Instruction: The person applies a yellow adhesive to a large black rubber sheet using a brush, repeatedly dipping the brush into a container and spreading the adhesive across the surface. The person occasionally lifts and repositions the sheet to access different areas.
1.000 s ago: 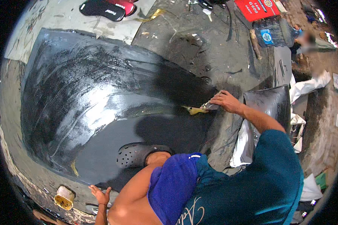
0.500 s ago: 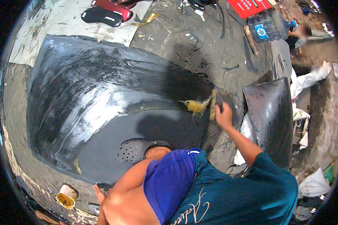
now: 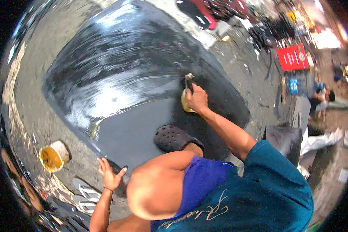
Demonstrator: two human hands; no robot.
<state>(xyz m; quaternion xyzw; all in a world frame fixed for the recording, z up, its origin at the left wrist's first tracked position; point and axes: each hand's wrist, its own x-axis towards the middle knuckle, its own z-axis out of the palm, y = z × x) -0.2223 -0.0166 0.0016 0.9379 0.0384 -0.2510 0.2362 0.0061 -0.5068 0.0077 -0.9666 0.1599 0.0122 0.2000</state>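
Observation:
A large dark sheet (image 3: 131, 123) lies on the ground before me. Its far part is glossy with wet streaks, and the near part looks matte. My right hand (image 3: 198, 99) is closed around a brush (image 3: 185, 103) with a dark handle and a yellowish edge, down on the sheet's right half. My left hand (image 3: 109, 174) rests at the near left edge of the sheet, fingers spread and holding nothing. Left of that hand stands a whitish tub (image 3: 60, 149) with yellow-amber, glue-like stuff inside. A yellowish smear (image 3: 94, 130) marks the sheet's left side.
My foot in a dark clog (image 3: 172, 138) is on the sheet. Flip-flops (image 3: 87, 192) lie near my left forearm. Beyond the sheet are dark and red sole-shaped pieces (image 3: 193, 13). At right are a red box (image 3: 292, 58), a large clear bottle (image 3: 301, 84) and another person (image 3: 324, 95).
My right hand has brought the brush from the sheet's right edge leftward onto its surface. The view has shifted, so my left hand and the tub show more fully.

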